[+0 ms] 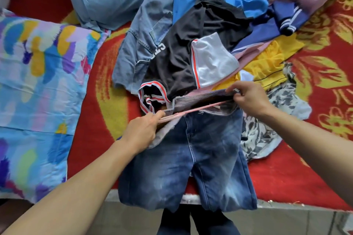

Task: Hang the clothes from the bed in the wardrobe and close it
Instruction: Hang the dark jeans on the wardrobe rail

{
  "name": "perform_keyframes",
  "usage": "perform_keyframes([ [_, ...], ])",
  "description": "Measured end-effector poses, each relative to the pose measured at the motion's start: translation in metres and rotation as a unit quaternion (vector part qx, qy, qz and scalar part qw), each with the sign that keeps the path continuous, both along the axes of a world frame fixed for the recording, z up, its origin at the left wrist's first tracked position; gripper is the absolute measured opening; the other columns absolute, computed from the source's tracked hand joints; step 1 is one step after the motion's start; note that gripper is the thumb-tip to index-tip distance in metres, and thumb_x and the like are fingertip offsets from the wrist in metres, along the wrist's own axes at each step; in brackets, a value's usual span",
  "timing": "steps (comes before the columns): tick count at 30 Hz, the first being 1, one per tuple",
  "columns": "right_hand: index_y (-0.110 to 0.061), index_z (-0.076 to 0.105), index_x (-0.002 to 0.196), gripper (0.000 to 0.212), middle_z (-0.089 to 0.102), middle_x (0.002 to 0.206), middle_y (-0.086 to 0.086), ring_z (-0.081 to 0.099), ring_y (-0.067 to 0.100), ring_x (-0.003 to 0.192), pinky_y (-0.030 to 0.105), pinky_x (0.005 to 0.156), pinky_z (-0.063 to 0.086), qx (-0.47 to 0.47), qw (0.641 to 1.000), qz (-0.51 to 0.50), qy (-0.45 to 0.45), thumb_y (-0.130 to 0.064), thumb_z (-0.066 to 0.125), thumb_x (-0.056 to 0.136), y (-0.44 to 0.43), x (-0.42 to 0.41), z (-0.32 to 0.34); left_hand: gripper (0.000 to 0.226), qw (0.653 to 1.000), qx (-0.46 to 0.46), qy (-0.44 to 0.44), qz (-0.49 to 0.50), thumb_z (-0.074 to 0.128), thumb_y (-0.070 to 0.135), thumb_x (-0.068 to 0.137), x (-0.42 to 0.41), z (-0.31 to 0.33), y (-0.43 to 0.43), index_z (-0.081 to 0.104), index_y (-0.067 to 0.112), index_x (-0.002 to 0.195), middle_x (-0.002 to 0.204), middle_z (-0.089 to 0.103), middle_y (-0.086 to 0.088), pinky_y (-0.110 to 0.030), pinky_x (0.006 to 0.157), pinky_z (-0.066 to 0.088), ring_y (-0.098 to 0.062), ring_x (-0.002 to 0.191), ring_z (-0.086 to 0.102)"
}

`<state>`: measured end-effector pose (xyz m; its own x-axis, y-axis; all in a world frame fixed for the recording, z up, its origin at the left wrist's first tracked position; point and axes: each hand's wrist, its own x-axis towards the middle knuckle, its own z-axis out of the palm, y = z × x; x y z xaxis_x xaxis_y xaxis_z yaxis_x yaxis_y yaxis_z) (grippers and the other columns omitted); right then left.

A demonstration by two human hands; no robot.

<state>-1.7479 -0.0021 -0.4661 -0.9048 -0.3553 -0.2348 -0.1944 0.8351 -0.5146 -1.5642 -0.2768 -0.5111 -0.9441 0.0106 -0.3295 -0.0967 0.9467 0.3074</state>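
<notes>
A pair of jeans (191,158) is held at the waistband by the left hand (141,131) and right hand (250,99), both grips pinched tight. At twelve o'clock, a heap of clothes (191,47) crowds the bed (91,120); at nine, a pillow (38,82).

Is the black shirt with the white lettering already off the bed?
No, the black shirt lies in the clothes pile on the red bedspread, above the jeans both hands grip: left hand, right hand.
</notes>
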Motion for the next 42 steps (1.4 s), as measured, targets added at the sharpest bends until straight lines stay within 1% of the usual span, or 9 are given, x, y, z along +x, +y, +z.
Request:
perform_keyframes([
  [5, -0.029, 0.069, 0.075, 0.025, 0.069, 0.077, 0.004, 0.063, 0.020, 0.073, 0.033, 0.071, 0.051, -0.045, 0.995, -0.082, 0.026, -0.005, 0.063, 0.074, -0.016, -0.028, 0.020, 0.050, 0.999, -0.030, 0.015, 0.023, 0.042, 0.005, 0.085, -0.024, 0.019, 0.009, 0.037, 0.025, 0.131, 0.104, 0.063, -0.013, -0.045, 0.066, 0.045, -0.042, 0.085, 0.062],
  [11, -0.028, 0.072, 0.074, 0.026, 0.055, 0.056, -0.010, 0.047, 0.007, 0.055, 0.024, 0.056, 0.037, -0.085, 0.996, -0.004, -0.014, -0.004, 0.063, 0.074, -0.060, 0.002, 0.028, 0.037, 0.997, -0.032, 0.038, 0.065, 0.043, 0.000, 0.085, -0.031, 0.039, -0.025, 0.040, 0.020, 0.117, 0.096, 0.065, -0.018, -0.044, 0.062, 0.044, -0.042, 0.080, 0.061],
  [16, -0.026, 0.078, 0.084, 0.027, 0.068, 0.071, -0.004, 0.059, 0.014, 0.070, 0.026, 0.067, 0.044, -0.073, 0.995, 0.037, -0.052, -0.006, 0.063, 0.076, -0.083, 0.025, 0.011, 0.035, 0.997, -0.005, 0.048, 0.052, 0.044, 0.003, 0.085, -0.028, 0.036, -0.019, 0.039, 0.023, 0.113, 0.096, 0.065, -0.014, -0.045, 0.064, 0.046, -0.041, 0.081, 0.061],
  [20, -0.022, 0.076, 0.099, 0.027, 0.069, 0.079, 0.004, 0.055, 0.016, 0.070, 0.024, 0.062, 0.038, -0.065, 0.984, 0.123, -0.108, -0.009, 0.061, 0.080, -0.083, 0.039, -0.006, 0.037, 0.996, 0.012, 0.061, 0.058, 0.045, 0.003, 0.086, -0.020, 0.023, -0.020, 0.043, 0.024, 0.117, 0.095, 0.065, -0.012, -0.048, 0.064, 0.048, -0.040, 0.080, 0.060],
  [24, -0.020, 0.072, 0.097, 0.019, 0.068, 0.092, 0.004, 0.054, 0.024, 0.091, 0.030, 0.072, 0.034, 0.003, 0.974, 0.225, 0.001, -0.035, 0.066, 0.087, -0.073, 0.039, -0.012, 0.021, 0.995, 0.024, 0.081, 0.054, 0.044, 0.016, 0.095, -0.012, 0.020, -0.019, 0.046, 0.026, 0.114, 0.098, 0.065, -0.007, -0.047, 0.062, 0.048, -0.039, 0.082, 0.061],
  [29, -0.011, 0.069, 0.090, 0.021, 0.069, 0.086, 0.008, 0.056, 0.033, 0.082, 0.040, 0.070, 0.045, -0.003, 0.972, 0.212, 0.102, -0.031, 0.062, 0.091, -0.045, 0.029, -0.006, 0.023, 0.995, -0.019, 0.073, 0.060, 0.054, 0.023, 0.090, -0.003, 0.025, -0.039, 0.050, 0.023, 0.112, 0.098, 0.061, -0.005, -0.044, 0.064, 0.048, -0.036, 0.085, 0.061],
  [33, -0.013, 0.068, 0.087, 0.017, 0.068, 0.082, 0.007, 0.058, 0.033, 0.081, 0.040, 0.065, 0.046, 0.012, 0.973, 0.184, 0.137, -0.030, 0.065, 0.090, -0.030, 0.027, -0.004, 0.029, 0.994, -0.053, 0.065, 0.064, 0.058, 0.023, 0.085, -0.003, 0.034, -0.035, 0.054, 0.019, 0.113, 0.093, 0.059, -0.006, -0.040, 0.065, 0.043, -0.034, 0.087, 0.060],
  [38, -0.020, 0.065, 0.085, 0.036, 0.065, 0.080, -0.002, 0.058, 0.026, 0.081, 0.032, 0.052, 0.041, 0.052, 0.943, 0.241, 0.225, -0.049, 0.045, 0.091, -0.018, 0.021, 0.014, 0.029, 0.990, -0.062, 0.105, 0.067, 0.054, 0.026, 0.083, -0.008, 0.048, -0.038, 0.056, 0.021, 0.112, 0.096, 0.056, -0.006, -0.038, 0.059, 0.041, -0.034, 0.085, 0.060],
  [42, -0.018, 0.063, 0.087, 0.034, 0.062, 0.087, 0.001, 0.056, 0.028, 0.085, 0.039, 0.064, 0.045, 0.079, 0.913, 0.287, 0.279, -0.045, 0.045, 0.095, -0.009, 0.019, 0.040, 0.038, 0.986, -0.076, 0.132, 0.067, 0.048, 0.039, 0.072, -0.012, 0.081, -0.051, 0.056, 0.028, 0.107, 0.094, 0.057, -0.002, -0.039, 0.061, 0.046, -0.033, 0.082, 0.062],
])
